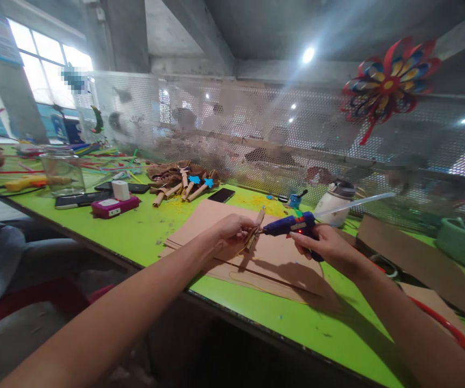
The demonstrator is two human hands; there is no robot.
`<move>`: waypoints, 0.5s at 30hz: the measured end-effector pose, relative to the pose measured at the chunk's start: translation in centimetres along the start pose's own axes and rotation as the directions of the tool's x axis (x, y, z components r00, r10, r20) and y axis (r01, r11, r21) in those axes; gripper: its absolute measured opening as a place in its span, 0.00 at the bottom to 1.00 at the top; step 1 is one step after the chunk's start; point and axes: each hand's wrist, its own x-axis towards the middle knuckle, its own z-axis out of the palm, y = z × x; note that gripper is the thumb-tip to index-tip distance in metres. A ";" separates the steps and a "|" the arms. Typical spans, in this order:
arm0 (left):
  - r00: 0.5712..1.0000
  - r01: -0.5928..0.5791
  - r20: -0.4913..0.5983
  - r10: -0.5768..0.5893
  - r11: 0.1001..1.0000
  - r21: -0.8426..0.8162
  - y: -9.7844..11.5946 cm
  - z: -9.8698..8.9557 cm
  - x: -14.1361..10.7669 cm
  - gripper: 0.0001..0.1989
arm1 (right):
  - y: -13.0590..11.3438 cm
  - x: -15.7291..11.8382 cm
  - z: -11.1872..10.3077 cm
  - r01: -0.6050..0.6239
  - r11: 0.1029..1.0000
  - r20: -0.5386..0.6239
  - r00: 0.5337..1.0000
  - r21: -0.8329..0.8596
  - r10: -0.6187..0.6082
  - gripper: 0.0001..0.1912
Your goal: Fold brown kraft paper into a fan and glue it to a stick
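Observation:
My left hand (234,231) pinches a small rolled brown-paper piece (253,233), held tilted above a stack of brown paper sheets (208,218). A thin yellow string trails from it. My right hand (329,245) is wrapped round the grip of a dark blue hot glue gun (293,225), which has a red light on its side. The gun's nozzle points left and meets, or nearly meets, the paper piece. From the back of the gun a long clear glue stick (357,203) sticks out to the upper right.
Paper rolls with blue stars (200,183) lie at the back, beside a black phone (221,195). Leftward are a purple power strip (115,206), a glass jar (63,172), a yellow glue gun (24,183) and a seated person. Cardboard (422,264), red-handled scissors (443,323) and a green basket (463,242) occupy the right.

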 end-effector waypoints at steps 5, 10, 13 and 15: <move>1.000 0.018 -0.002 -0.018 1.000 -0.010 -0.3 -0.3 0.3 0.10 | 1.0 0.3 -0.3 0.003 0.998 -0.058 0.998 -0.069 -0.007 0.20; 0.999 0.042 0.000 -0.042 0.999 -0.012 -0.2 -0.3 0.3 0.10 | 0.3 0.0 -0.2 0.010 0.996 -0.048 0.999 -0.087 -0.014 0.19; 0.999 0.044 0.005 -0.044 0.999 -0.018 -0.3 -0.4 0.5 0.08 | -0.5 -0.2 0.0 0.006 0.995 -0.019 1.000 -0.095 -0.008 0.19; 0.999 0.050 0.008 -0.050 0.998 -0.028 -0.5 -0.5 0.7 0.07 | -0.7 -0.2 0.1 -0.001 0.995 -0.003 1.000 -0.100 0.001 0.19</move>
